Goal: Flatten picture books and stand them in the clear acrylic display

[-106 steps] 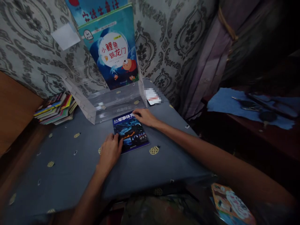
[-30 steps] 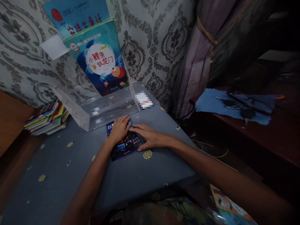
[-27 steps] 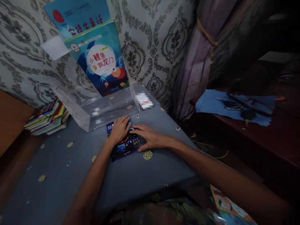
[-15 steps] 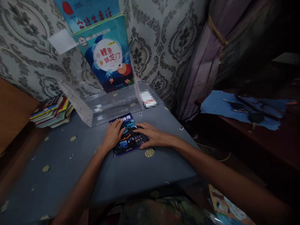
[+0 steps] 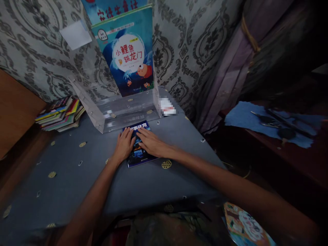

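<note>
A dark blue book (image 5: 138,159) with white lettering along its top lies flat on the grey-blue tablecloth, its cover partly hidden under my hands. My left hand (image 5: 124,143) rests on the book's left side, fingers stretched towards the top edge. Across the middle and right of the cover lies my right hand (image 5: 151,141), its fingers extended and palm down. Neither hand grips anything. Just beyond the book stands a clear acrylic stand (image 5: 128,111) with stepped shelves. A blue picture book (image 5: 130,54) leans upright in it, in front of another book (image 5: 102,12).
Several books (image 5: 60,114) are stacked at the table's left back. A small blurred white item (image 5: 167,107) lies right of the stand. On a dark red surface to the right, a blue cloth (image 5: 243,119) carries dark tools. Another colourful book (image 5: 247,223) shows at lower right.
My right hand has slid left over the cover, from the book's right edge to its middle. My left hand stays on the left side. The whole view has shifted slightly.
</note>
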### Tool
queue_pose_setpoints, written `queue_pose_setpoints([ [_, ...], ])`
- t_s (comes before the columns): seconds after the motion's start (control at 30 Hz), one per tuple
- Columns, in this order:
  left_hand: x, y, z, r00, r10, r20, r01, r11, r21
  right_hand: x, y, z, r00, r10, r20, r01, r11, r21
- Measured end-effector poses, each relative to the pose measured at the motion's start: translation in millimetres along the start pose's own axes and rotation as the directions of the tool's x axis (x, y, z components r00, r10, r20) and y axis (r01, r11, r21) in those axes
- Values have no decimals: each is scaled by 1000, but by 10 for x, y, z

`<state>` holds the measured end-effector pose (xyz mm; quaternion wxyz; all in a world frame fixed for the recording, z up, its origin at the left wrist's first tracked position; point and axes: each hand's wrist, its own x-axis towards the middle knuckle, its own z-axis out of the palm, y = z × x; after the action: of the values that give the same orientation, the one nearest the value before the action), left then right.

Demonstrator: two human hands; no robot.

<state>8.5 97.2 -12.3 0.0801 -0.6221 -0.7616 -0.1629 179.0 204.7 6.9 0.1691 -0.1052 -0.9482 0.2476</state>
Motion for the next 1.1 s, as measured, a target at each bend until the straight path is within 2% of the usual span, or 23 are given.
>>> queue_pose_setpoints([
  [0.1, 1, 2, -9, 1000, -3, 14, 3, 1000, -4, 171, -73, 182, 998, 57, -15, -58, 996, -71],
  [0.2, 7, 12, -22, 999, -8, 32, 8, 1000, -7, 229, -71, 242, 993, 109, -36, -113, 985, -130],
  [0.33, 6, 20, -28, 999, -13, 38, 15, 999, -28, 211, -4, 182, 991, 129, -31, -133, 974, -186],
  [0.5, -5, 34, -36, 999, -29, 39, 31, 998, -58, 189, 191, 86, 968, 238, -76, -250, 941, -228],
  [0.77, -8, 88, -102, 996, -66, 61, 68, 997, -37, 193, 284, 36, 968, 239, -70, -249, 932, -263],
  [1.1, -7, 77, -107, 994, -66, 84, 73, 994, -78, 222, 494, -80, 980, 190, -65, -199, 963, -180],
])
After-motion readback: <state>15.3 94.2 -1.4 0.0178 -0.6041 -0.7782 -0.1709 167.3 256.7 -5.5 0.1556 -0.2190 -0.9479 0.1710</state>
